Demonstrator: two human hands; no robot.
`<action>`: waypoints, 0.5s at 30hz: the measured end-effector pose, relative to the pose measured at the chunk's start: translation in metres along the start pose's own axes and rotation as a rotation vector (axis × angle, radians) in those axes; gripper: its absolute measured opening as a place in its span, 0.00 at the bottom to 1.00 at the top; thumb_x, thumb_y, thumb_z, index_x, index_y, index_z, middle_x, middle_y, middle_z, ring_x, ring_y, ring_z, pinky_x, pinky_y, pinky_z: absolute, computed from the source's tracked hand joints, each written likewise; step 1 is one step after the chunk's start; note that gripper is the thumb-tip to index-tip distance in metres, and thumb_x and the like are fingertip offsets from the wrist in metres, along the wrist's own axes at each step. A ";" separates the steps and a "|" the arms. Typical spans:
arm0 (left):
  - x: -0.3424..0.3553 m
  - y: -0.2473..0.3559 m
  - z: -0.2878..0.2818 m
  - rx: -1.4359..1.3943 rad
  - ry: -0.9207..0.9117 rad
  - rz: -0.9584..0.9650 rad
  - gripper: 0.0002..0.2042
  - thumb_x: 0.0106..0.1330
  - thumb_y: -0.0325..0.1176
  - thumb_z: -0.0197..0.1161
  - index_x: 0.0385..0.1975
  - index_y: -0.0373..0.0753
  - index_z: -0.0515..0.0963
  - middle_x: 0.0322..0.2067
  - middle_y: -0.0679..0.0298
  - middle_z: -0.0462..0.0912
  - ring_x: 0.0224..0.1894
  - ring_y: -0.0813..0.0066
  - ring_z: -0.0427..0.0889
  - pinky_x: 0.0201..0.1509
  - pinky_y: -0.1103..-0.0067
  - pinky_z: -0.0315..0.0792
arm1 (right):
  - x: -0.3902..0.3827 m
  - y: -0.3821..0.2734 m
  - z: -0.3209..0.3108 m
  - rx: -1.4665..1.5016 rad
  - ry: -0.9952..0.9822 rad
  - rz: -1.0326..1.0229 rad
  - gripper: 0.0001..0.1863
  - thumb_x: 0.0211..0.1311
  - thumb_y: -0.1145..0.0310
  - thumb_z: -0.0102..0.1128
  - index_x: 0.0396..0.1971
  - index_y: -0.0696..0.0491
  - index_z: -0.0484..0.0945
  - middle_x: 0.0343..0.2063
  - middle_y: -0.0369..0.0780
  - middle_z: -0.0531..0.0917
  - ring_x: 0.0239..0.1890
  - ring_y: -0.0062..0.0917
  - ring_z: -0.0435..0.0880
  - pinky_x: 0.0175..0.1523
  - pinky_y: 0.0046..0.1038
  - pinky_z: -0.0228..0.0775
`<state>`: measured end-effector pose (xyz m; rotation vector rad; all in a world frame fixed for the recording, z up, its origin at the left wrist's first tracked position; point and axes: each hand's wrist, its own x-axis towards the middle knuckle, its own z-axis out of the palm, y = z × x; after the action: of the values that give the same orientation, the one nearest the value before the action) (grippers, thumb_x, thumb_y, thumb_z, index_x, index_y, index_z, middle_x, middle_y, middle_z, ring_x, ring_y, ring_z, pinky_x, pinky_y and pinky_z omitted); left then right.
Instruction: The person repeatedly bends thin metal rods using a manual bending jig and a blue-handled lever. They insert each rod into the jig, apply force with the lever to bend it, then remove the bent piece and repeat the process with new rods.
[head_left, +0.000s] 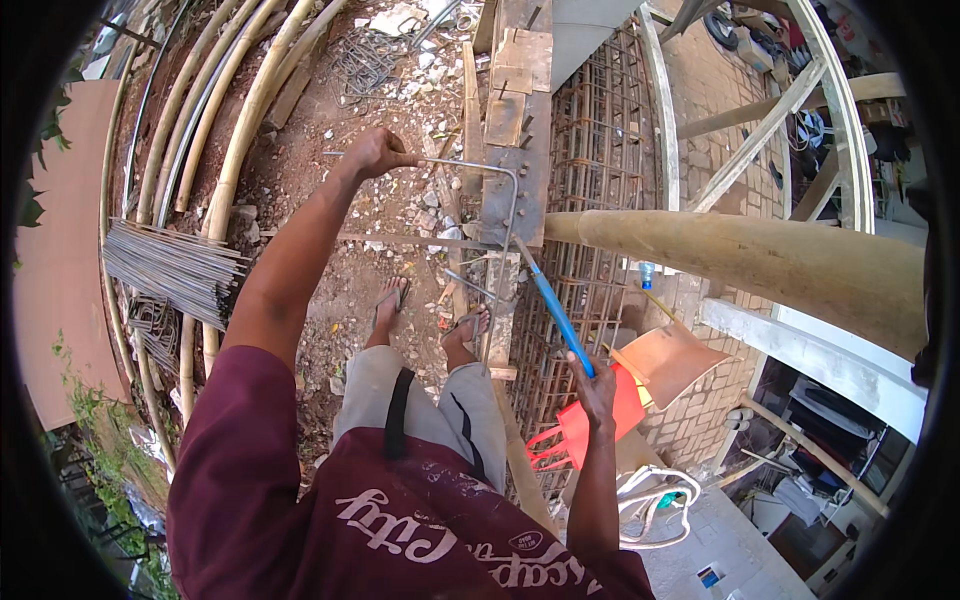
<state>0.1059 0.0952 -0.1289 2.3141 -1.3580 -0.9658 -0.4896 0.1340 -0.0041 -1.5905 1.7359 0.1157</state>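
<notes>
My left hand (pixel 378 155) is closed around a thin steel rod (pixel 465 164), which runs right to a square corner and then turns back toward me. In my right hand (pixel 592 385) is the blue handle of a rebar bending bar (pixel 555 308). The bar's far tip meets the rod at the near end of a dark metal plate (pixel 497 212) studded with short pegs. Past that tip, the rod continues toward my right leg. A short bent rod end (pixel 470 286) shows beside it; whether it belongs to the same rod I cannot tell.
A long rebar cage (pixel 590 150) lies right of the plate. A thick bamboo pole (pixel 740 245) crosses at right, near an orange-red bag (pixel 615 405). Cut rods (pixel 170 270) and bamboo poles (pixel 250 120) lie left. Bent rods (pixel 365 65) are heaped on the rubble ahead.
</notes>
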 end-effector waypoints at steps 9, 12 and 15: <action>0.004 0.009 -0.003 -0.032 0.024 -0.115 0.29 0.52 0.65 0.83 0.26 0.40 0.90 0.23 0.64 0.87 0.25 0.73 0.81 0.27 0.72 0.71 | 0.154 -0.014 -0.065 -0.401 -0.206 -0.319 0.33 0.63 0.31 0.68 0.31 0.51 0.90 0.15 0.42 0.79 0.23 0.36 0.83 0.36 0.42 0.73; 0.000 0.016 -0.003 -0.049 0.034 -0.165 0.31 0.48 0.66 0.83 0.33 0.39 0.92 0.28 0.60 0.91 0.28 0.69 0.85 0.33 0.69 0.78 | 0.157 -0.018 -0.061 -0.405 -0.241 -0.321 0.34 0.63 0.30 0.67 0.29 0.51 0.89 0.15 0.42 0.79 0.24 0.39 0.84 0.37 0.43 0.73; 0.000 0.013 -0.002 -0.043 0.028 -0.155 0.31 0.48 0.65 0.83 0.33 0.38 0.91 0.30 0.58 0.91 0.31 0.68 0.87 0.36 0.69 0.81 | 0.142 0.000 -0.040 -0.328 -0.235 -0.258 0.35 0.63 0.29 0.67 0.27 0.53 0.86 0.16 0.44 0.80 0.25 0.42 0.83 0.38 0.44 0.73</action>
<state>0.0987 0.0883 -0.1206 2.4196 -1.1499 -0.9928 -0.4983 -0.0031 -0.0577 -1.9366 1.3686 0.4606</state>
